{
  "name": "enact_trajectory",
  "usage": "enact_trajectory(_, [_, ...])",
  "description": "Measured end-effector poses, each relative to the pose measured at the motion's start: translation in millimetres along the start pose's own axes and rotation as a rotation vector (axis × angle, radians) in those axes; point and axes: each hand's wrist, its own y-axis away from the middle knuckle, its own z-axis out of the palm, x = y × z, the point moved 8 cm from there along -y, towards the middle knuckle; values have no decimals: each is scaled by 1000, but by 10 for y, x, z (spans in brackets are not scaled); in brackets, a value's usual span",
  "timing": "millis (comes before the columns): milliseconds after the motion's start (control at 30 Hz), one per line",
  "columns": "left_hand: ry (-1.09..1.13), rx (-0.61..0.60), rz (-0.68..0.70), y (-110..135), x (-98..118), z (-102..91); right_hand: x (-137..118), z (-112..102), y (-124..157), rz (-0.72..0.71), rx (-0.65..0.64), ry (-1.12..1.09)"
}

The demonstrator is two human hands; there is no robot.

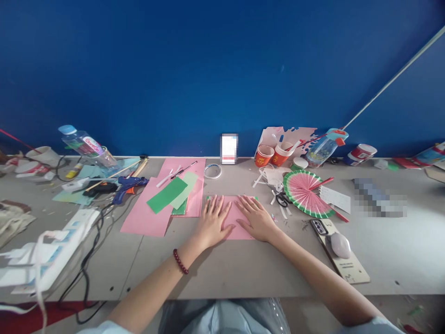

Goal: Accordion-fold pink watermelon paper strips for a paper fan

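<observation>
My left hand [212, 221] lies flat with fingers spread on the left part of a pink sheet of paper [233, 231] at the table's middle. On its right part rests my right hand [256, 218], also flat with fingers apart. Green strips show at the sheet's far edge, partly under my fingertips. Left of my hands are larger pink sheets [146, 218] with a dark green piece of paper [167, 195], a light green piece [187, 185] and a pen [184, 170]. To the right lies a pleated watermelon paper fan [302, 197] with red sticks.
A roll of tape [212, 171] and a propped phone [229, 149] stand beyond my hands. Scissors [282, 199] and paper cups [264, 156] are at right, with a phone [339, 250] nearer. At left lie a glue gun [127, 186], a power strip [66, 250] and cables.
</observation>
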Motion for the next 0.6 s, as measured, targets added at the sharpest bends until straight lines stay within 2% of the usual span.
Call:
enact_trajectory(233, [165, -55, 62, 11, -14, -73, 55, 20, 3, 14, 23, -54])
enact_trajectory(367, [294, -93, 234, 54, 129, -180, 89, 1, 13, 32, 73, -126])
enact_trajectory(433, [345, -96, 298, 73, 198, -229, 119, -26, 22, 46, 123, -189])
enact_trajectory(600, [388, -88, 321, 69, 249, -289, 259, -195, 54, 74, 343, -438])
